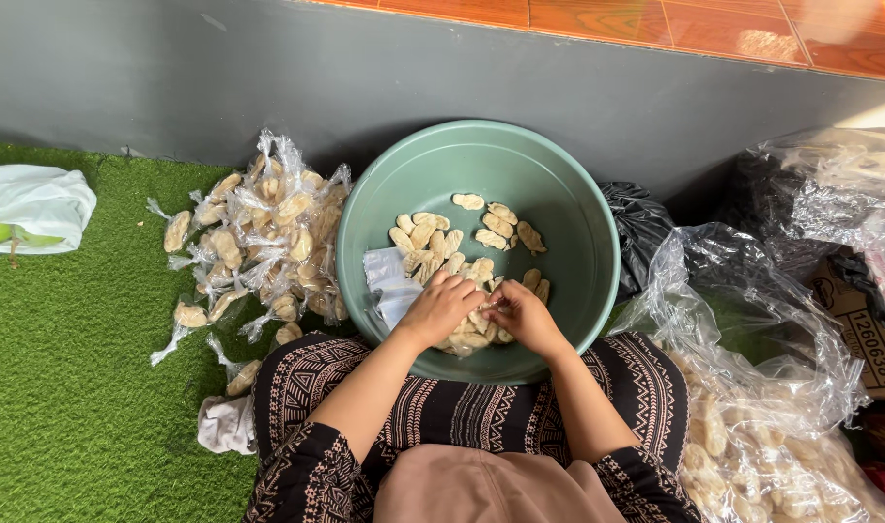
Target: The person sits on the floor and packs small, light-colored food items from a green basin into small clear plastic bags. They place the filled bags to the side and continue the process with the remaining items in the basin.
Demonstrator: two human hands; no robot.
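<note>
- Your left hand (440, 308) and right hand (522, 315) meet low in the green basin (558, 194), fingers curled on pale crackers (471, 334); whether either truly grips one, you cannot tell.
- More crackers lie loose mid-basin, beside clear bags (389, 286).
- Packed bags (258, 242) are heaped on the green turf (64, 387), left of the basin.
- A big clear sack (772, 426) of crackers sits to your right.

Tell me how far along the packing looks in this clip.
Done: a pile of small filled packets lies on the green mat. In hand: left hand and right hand meet over loose pale crackers in the green basin. Left: those crackers, plus the large clear bag of them.
</note>
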